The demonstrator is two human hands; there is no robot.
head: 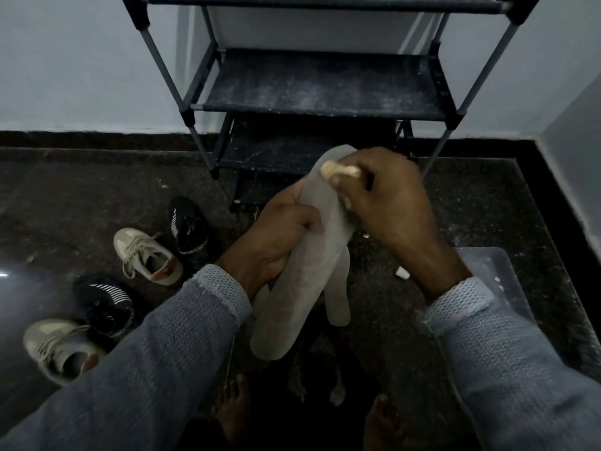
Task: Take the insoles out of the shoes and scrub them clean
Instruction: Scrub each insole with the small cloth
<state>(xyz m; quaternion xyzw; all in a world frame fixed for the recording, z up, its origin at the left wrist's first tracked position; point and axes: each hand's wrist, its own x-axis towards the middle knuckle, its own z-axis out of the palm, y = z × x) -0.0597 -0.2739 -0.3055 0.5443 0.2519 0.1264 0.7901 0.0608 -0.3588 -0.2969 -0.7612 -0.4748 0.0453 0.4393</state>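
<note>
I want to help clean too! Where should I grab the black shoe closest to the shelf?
Grab the black shoe by the rim of its opening, coming from above. It stands upright on the floor with that opening facing up, and the beige shoe crowds its left side.

home entryway | shoe rack (325,92) against wall | shoes (148,255) on floor

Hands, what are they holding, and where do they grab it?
The left hand grips pale insoles around their middle. The right hand pinches a small tan scrubber against the top end.
</note>
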